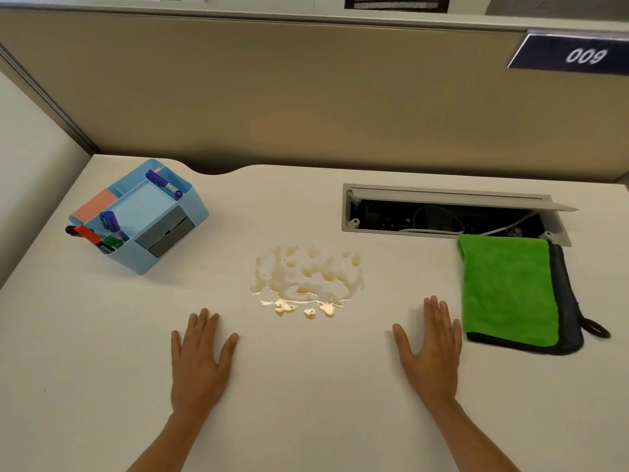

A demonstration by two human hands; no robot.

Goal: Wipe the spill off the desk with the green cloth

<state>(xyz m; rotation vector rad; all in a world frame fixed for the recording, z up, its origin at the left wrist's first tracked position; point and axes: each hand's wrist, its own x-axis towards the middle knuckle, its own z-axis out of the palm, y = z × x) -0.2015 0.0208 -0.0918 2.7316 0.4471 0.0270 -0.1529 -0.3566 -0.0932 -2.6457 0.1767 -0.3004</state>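
Observation:
A yellowish-brown spill lies in patches on the middle of the white desk. To its right rests the folded green cloth, with a dark grey edge and a small black loop at its near right corner. My left hand lies flat, palm down, on the desk, near and to the left of the spill. Flat on the desk as well, my right hand is just left of the cloth, its fingers almost touching the cloth's left edge. Both hands hold nothing.
A light blue desk organiser with markers stands at the back left. An open cable hatch with wires is set into the desk behind the cloth. A beige partition wall rises behind the desk.

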